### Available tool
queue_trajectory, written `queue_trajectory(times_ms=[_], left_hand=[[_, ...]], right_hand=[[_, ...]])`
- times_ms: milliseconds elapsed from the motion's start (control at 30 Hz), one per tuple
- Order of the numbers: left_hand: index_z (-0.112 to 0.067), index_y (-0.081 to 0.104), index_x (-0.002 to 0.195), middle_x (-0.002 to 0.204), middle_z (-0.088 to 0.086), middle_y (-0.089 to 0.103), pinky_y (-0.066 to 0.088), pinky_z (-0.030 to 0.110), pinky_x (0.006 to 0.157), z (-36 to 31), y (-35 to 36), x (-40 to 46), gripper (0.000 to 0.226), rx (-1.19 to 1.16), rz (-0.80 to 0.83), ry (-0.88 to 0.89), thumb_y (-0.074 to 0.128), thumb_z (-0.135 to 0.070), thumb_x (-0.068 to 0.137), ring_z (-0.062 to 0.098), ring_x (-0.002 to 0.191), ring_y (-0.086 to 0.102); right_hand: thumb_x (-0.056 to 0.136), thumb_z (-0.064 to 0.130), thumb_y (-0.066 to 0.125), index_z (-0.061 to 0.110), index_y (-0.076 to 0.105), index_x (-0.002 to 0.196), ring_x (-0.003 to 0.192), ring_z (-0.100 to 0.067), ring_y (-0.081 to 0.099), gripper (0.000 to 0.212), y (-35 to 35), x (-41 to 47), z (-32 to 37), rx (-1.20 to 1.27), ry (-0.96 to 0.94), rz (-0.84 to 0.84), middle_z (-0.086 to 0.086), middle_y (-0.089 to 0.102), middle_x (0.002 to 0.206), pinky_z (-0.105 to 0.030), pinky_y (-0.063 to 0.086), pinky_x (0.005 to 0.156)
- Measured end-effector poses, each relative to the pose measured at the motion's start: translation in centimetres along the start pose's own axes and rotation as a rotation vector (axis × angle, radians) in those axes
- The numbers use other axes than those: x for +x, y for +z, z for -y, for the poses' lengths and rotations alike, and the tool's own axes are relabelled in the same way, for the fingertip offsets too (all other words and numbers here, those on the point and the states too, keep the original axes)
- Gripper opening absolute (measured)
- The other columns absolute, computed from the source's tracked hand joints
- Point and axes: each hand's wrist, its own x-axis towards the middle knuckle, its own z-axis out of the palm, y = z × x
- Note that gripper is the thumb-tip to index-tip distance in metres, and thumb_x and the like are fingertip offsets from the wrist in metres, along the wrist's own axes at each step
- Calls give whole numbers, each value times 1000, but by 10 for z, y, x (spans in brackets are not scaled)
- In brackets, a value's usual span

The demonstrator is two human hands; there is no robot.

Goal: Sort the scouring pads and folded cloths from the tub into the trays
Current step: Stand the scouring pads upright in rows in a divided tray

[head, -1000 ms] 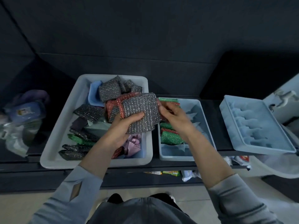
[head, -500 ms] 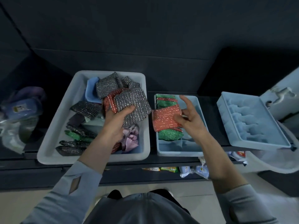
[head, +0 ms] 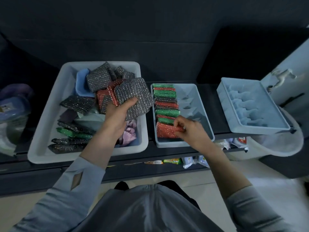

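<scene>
A large grey tub (head: 45, 114) on the left holds several silver, red, green and dark scouring pads plus folded cloths in blue, pale green and pink. My left hand (head: 117, 113) grips a silver scouring pad (head: 133, 96) above the tub's right side. To its right a light blue tray (head: 205, 114) carries a row of green and red pads standing on edge along its left side. My right hand (head: 190, 129) pinches a red scouring pad (head: 165, 129) at the near end of that row.
A second light blue tray (head: 275, 124) with moulded dividers sits at the right, partly over a white round basin (head: 284, 148). Bags and a blue container (head: 11, 106) lie at far left. Small packets (head: 172, 160) sit on a lower shelf.
My right hand took the red pad away from the silver one, carried it right and lowered it into the near end of the tray's row. My left hand kept holding the silver pad.
</scene>
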Motion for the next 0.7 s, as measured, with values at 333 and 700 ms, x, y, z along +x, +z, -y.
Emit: queue_trajectory(times_ms=[333,700], left_hand=[[-16,50,130,118,-3,68,44,45,106,9,-5,5,69,-25,-14,21,84,-23,70,17,112,64],[-33,28,147,147,-1,46,34,52,111,15,-3,9,134,99,-2,2,92,-62,33,21,133,44]], right_hand=[[72,12,83,18,73,97,87,-24,64,28,5,17,-3,-234,-86,-261,1,74,87,-33,56,67],[57,4,85,15,66,60,72,-19,54,23,18,24,6,-467,-198,-172,5,62,64,-29,50,53]])
